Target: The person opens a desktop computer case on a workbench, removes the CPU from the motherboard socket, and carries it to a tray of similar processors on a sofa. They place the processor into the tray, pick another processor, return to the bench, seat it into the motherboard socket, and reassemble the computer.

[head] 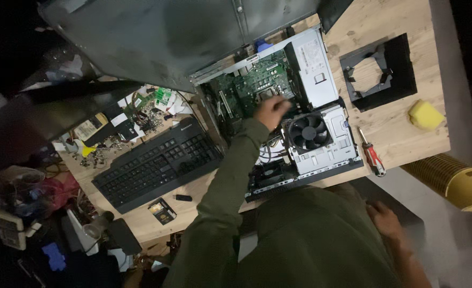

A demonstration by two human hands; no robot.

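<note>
One hand working: my left hand (270, 111) reaches into the open PC case (278, 106), fingers bunched at the motherboard (252, 88), grip contents unclear. Right hand (385, 220) idle, off worktop (390, 133). Next calls for steady pull.

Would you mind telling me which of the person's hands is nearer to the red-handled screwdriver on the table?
The right. The right hand hangs off the table's near edge, below the red-handled screwdriver. The left hand reaches into the open computer case, farther off to the screwdriver's left.
</note>
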